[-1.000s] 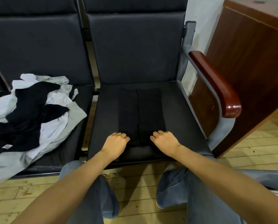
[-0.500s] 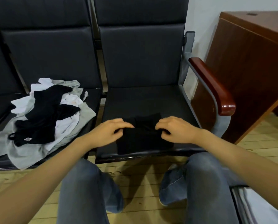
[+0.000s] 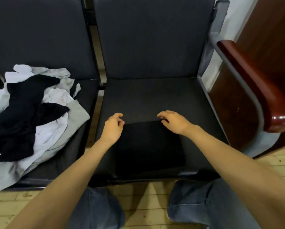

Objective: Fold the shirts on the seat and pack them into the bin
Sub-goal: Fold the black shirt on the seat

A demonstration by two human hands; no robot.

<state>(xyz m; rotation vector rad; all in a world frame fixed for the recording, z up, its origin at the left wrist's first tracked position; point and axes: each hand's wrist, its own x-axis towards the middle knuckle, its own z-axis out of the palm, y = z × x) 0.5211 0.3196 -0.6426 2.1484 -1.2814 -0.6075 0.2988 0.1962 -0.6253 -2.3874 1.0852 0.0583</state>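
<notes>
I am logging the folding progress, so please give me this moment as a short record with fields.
folded black shirt: lies flat near the front edge of the right seat
left hand: at its far left corner, fingers curled, grip unclear
right hand: at its far right corner, fingers curled, grip unclear
shirt pile: unfolded black, white and grey shirts, on the left seat
bin: not in view

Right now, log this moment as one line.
black shirt: folded, on right seat | left hand: far-left corner, grip unclear | right hand: far-right corner, grip unclear | shirt pile: left seat | bin: unseen
</notes>
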